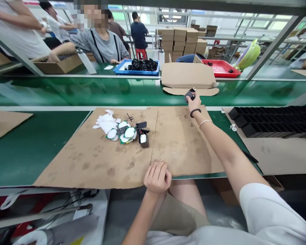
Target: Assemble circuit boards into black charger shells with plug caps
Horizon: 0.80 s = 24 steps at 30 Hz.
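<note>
My right hand [194, 100] is stretched far forward over the back edge of the cardboard sheet [178, 146]. Its fingers grip a small black box-shaped plug adapter [189, 96] with metal prongs showing at the top. My left hand [157, 177] rests in a fist at the sheet's front edge, nothing visible in it. On the sheet lies a pile of green circuit boards [129, 133] with round white discs. Beside them stands an open black housing [143, 140] with something white inside and small black pieces around it. White gloves [105, 122] lie crumpled behind the boards.
Rows of black housings [272, 120] sit at right on another cardboard sheet [283, 154]. Beyond the green belt [104, 92] are an open cardboard box [188, 75], a blue tray [122, 68] of black parts and a red tray [223, 69]. A co-worker [102, 44] sits opposite.
</note>
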{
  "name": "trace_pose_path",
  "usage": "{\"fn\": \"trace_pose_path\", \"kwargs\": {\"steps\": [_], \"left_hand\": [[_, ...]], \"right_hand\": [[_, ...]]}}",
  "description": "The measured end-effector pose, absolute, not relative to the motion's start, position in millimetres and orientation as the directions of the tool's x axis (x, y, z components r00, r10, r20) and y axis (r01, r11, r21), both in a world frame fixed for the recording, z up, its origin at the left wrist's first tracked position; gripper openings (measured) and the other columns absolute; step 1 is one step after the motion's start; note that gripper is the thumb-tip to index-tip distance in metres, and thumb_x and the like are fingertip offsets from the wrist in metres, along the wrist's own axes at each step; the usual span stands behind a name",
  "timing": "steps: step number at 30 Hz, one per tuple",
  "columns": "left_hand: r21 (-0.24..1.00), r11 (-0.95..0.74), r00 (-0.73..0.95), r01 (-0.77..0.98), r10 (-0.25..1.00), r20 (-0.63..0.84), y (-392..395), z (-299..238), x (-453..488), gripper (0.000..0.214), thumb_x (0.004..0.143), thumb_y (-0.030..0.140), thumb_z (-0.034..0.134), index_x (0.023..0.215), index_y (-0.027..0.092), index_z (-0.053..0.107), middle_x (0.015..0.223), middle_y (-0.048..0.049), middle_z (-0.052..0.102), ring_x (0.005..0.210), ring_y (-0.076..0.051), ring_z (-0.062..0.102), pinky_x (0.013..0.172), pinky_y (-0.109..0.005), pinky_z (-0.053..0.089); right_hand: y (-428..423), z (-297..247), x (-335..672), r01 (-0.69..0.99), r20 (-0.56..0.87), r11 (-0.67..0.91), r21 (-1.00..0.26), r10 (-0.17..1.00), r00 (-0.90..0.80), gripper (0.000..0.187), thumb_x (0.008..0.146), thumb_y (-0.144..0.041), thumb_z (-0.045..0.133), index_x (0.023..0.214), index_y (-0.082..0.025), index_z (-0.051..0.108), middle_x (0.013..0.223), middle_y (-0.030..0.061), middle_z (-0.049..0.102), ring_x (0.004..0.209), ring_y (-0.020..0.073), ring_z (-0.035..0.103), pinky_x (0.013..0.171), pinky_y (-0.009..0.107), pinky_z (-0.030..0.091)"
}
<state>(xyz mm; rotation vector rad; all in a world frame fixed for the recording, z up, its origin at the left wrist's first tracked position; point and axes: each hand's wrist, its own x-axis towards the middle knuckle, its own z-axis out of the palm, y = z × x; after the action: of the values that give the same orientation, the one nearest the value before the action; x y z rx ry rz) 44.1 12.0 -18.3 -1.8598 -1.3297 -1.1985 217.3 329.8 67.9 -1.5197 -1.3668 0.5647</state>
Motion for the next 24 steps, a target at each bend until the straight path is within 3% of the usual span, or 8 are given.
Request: {"fn": "trace_pose_path", "kwargs": {"steps": [5,9,12,16,22,24], "left_hand": [[0.090,-0.379,0.098,0.921,0.450,0.888,13.1,-20.6,44.9,0.022,0.079,0.004,0.053,0.092,0.014,0.068,0.082,-0.0075,0.078,0.075,-0.019,0.075,0.076,-0.030,0.054],[0.090,-0.376,0.098,0.922,0.452,0.887,14.1,-22.1,45.5,0.021,0.078,0.005,0.053,0.091,0.014,0.067,0.082,-0.0074,0.078,0.074,-0.019,0.074,0.075,-0.030,0.054],[0.099,-0.375,0.082,0.922,0.439,0.895,13.5,-23.7,45.3,0.022,0.078,0.006,0.054,0.093,0.015,0.067,0.082,-0.0076,0.078,0.073,-0.020,0.074,0.074,-0.030,0.054],[0.094,-0.372,0.077,0.923,0.421,0.904,12.3,-26.1,44.5,0.025,0.077,0.006,0.053,0.095,0.016,0.068,0.081,-0.0074,0.077,0.076,-0.020,0.074,0.075,-0.030,0.055],[0.079,-0.375,0.091,0.923,0.416,0.905,14.6,-34.1,43.1,0.026,0.077,0.011,0.052,0.095,0.017,0.070,0.081,-0.0077,0.077,0.078,-0.020,0.074,0.075,-0.031,0.054],[0.090,-0.376,0.088,0.922,0.430,0.898,15.4,-37.0,42.8,0.025,0.078,0.012,0.053,0.095,0.017,0.071,0.082,-0.0084,0.076,0.079,-0.020,0.073,0.075,-0.031,0.053]], "right_hand": [[346.9,47.4,223.2,0.707,0.251,0.033,-0.707,0.946,0.207,0.044,0.098,-0.041,0.062,0.135,-0.019,0.057,0.134,0.0105,0.061,0.119,0.0256,0.062,0.104,0.051,0.052],[339.4,36.1,231.9,0.816,0.233,0.026,-0.577,0.963,0.134,0.067,0.098,-0.031,0.054,0.158,-0.019,0.028,0.130,0.0178,0.063,0.117,0.0320,0.062,0.101,0.051,0.051],[329.0,36.5,237.2,0.862,0.213,0.033,-0.506,0.973,0.087,0.075,0.095,-0.023,0.047,0.162,-0.014,0.014,0.128,0.0208,0.065,0.115,0.0346,0.063,0.097,0.049,0.051],[313.5,40.4,236.5,0.890,0.194,0.044,-0.453,0.980,0.050,0.068,0.096,-0.020,0.048,0.160,-0.017,0.024,0.134,0.0197,0.062,0.118,0.0334,0.063,0.099,0.049,0.052],[297.1,43.4,238.1,0.899,0.170,0.051,-0.436,0.985,0.027,0.051,0.099,-0.043,0.060,0.144,-0.021,0.049,0.142,0.0122,0.056,0.123,0.0270,0.061,0.103,0.053,0.054],[290.6,47.3,243.1,0.892,0.131,0.087,-0.444,0.991,-0.031,0.051,0.098,-0.043,0.062,0.143,-0.020,0.051,0.142,0.0125,0.057,0.122,0.0267,0.062,0.103,0.052,0.054]]}}
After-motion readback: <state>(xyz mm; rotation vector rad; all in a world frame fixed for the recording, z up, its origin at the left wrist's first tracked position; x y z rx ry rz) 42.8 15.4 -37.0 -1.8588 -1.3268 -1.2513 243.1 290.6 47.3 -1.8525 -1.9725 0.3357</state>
